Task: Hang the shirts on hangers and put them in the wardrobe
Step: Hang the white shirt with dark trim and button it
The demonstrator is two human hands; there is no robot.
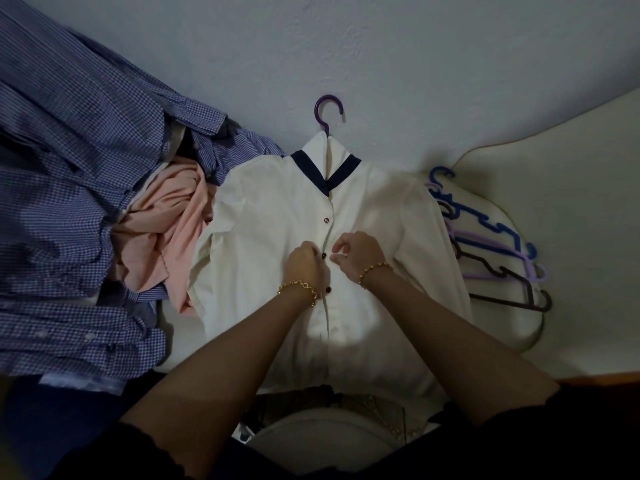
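White shirt (277, 216) lies flat, front up, at frame centre on a pale surface (415, 81), collar toward 12 o'clock. It's on a purple hanger (329, 110); only the hook shows, sticking out of the collar at 12. Navy trim (313, 171) forms a V at the neck.

Both hands are on the button placket, mid-chest. Left hand (306, 263) is on the 9 o'clock side of the placket, its fingers (317, 252) curled tight and pinching the fabric edge right beside a dark button (324, 255). Right hand (358, 252) is on the 3 o'clock side, its fingers (341, 259) narrow and pinching the opposite edge. The hands sit just beside each other across the placket. Gold bracelet on each wrist. Second dark button (328, 289) sits below, toward 6. Can't tell whether the button between the hands is fastened.

At 9 o'clock: heap of blue checked shirts (69, 168), with a crumpled pink garment (166, 230) touching the white shirt's sleeve. At 3 o'clock: stack of spare hangers (491, 251), blue, lilac and dark, just beside the other sleeve, lying on a cream padded piece (571, 202).
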